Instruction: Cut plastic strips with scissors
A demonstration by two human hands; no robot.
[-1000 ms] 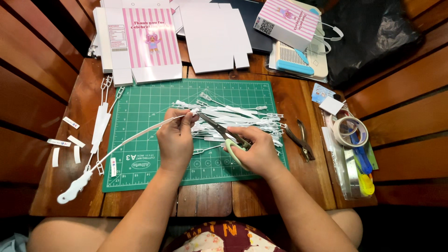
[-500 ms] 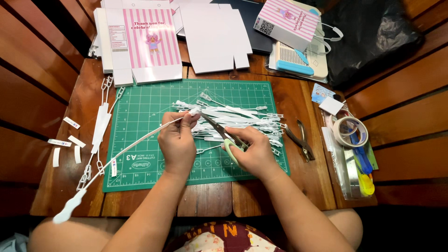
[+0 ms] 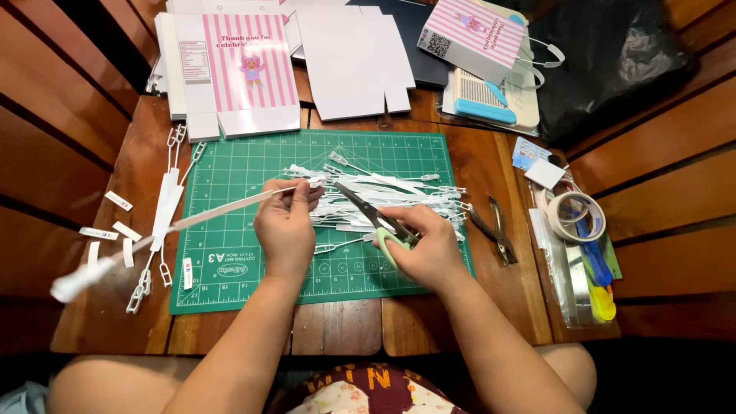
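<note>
My left hand [image 3: 286,224] pinches one end of a long white paper strip [image 3: 165,229] over the green cutting mat [image 3: 245,169]; the strip trails down to the left past the mat's edge. My right hand [image 3: 423,245] grips a pair of scissors [image 3: 370,215] with green handles, blades pointing up-left toward the pinched end of the strip. A heap of cut white paper strips [image 3: 383,195] lies on the mat just behind both hands.
Flat pink-striped box blanks [image 3: 238,65] and white card sheets [image 3: 349,57] lie at the back. A folded pink-striped box [image 3: 474,32] sits on a white and blue tool. Pliers [image 3: 494,230], a tape roll [image 3: 576,216] and pens lie right. Small offcuts [image 3: 115,230] lie left.
The strip's free end has swung up and to the left. My left hand shifted slightly; the scissors stay close to the strip's held end.
</note>
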